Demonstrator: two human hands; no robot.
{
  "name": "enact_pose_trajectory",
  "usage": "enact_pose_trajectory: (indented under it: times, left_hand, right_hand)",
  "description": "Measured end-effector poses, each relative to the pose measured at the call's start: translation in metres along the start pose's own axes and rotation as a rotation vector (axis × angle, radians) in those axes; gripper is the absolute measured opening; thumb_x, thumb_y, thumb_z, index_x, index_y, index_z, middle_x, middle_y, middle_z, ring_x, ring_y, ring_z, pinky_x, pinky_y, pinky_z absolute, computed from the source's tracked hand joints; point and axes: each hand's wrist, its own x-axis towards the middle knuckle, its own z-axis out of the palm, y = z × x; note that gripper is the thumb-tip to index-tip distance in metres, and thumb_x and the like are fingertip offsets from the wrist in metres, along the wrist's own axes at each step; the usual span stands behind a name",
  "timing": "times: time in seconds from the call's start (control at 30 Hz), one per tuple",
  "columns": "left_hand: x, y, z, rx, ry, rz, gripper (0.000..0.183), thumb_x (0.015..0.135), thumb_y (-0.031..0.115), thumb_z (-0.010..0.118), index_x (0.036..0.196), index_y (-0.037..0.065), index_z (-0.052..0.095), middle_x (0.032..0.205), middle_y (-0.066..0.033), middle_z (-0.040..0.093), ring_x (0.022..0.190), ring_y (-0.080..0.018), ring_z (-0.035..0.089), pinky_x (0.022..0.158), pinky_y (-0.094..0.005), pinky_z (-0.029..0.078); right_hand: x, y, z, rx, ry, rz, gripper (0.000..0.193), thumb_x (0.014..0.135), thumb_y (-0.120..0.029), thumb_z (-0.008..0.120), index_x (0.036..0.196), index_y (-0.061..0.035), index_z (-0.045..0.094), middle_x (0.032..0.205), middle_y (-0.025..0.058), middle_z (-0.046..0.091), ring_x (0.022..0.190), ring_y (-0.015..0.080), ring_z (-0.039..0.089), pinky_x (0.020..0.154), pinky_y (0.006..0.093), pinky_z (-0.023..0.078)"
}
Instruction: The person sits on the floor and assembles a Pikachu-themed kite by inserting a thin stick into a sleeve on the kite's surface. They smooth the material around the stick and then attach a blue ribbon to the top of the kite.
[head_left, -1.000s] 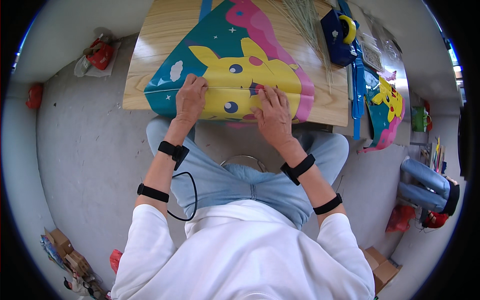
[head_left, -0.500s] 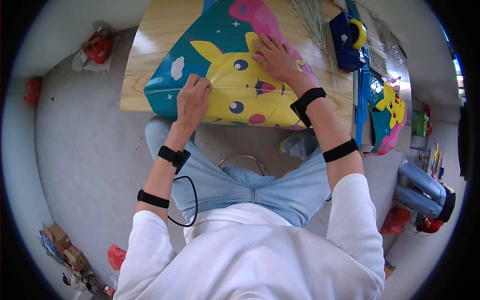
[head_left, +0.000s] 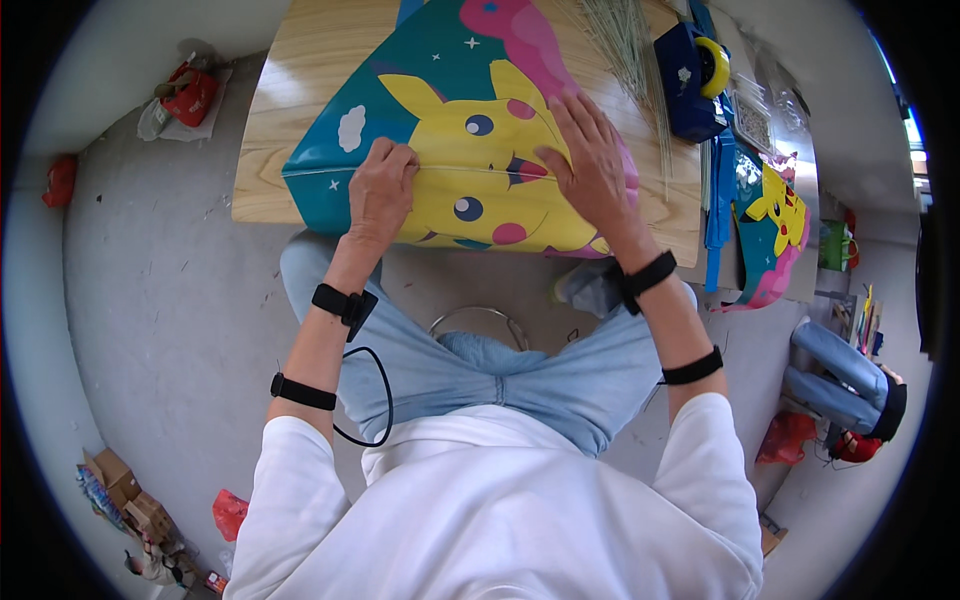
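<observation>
We see the left hand [head_left: 383,190] with its fingers curled in and the thumb and fingertips pinched together on the printed sheet [head_left: 470,130], at a pale line that runs across it. The right hand [head_left: 595,160] is wide open, palm down and fingers spread, over the sheet's pink right-hand border; it grips nothing, though whether the palm presses on the sheet we cannot quite tell.

The sheet – teal and pink, with a yellow cartoon face – lies along the near edge of the wooden table [head_left: 275,150], its lower part drooping over that edge. Right of the sheet, toward the table's far right corner, we find a bundle of thin pale sticks [head_left: 625,55]. A blue tape dispenser [head_left: 685,85] with a yellow roll stands at the table's right edge, and a blue strip [head_left: 717,205] runs just beside that edge. Beyond it hangs a second printed sheet [head_left: 770,220] – similar in colour – and farther right we see another person [head_left: 845,370] in jeans.
</observation>
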Motion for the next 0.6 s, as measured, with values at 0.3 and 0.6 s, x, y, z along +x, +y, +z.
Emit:
enact_pose_trajectory:
  times: [0.3,0.6]
  left_hand:
    - [-0.005,0.001,0.0,0.006,-0.004,0.05,0.001,0.091,0.008,0.063,0.093,0.008,0.063,0.095,-0.0096,0.058,0.084,-0.034,0.063,0.071,-0.0422,0.052]
    - [-0.004,0.0,0.002,0.008,0.001,0.082,0.001,0.091,0.008,0.063,0.092,0.007,0.062,0.094,-0.0104,0.057,0.083,-0.0348,0.063,0.071,-0.0418,0.052]
  right_hand:
    - [-0.136,-0.072,-0.018,-0.078,-0.231,0.194,0.066,0.092,-0.035,0.066,0.146,-0.0022,0.047,0.157,0.0141,0.039,0.146,0.0358,0.033,0.119,0.0527,0.026]
    - [-0.133,-0.065,-0.015,-0.076,-0.187,0.206,0.065,0.09,-0.03,0.069,0.144,-0.0002,0.048,0.154,0.0141,0.041,0.145,0.0346,0.035,0.119,0.0545,0.026]
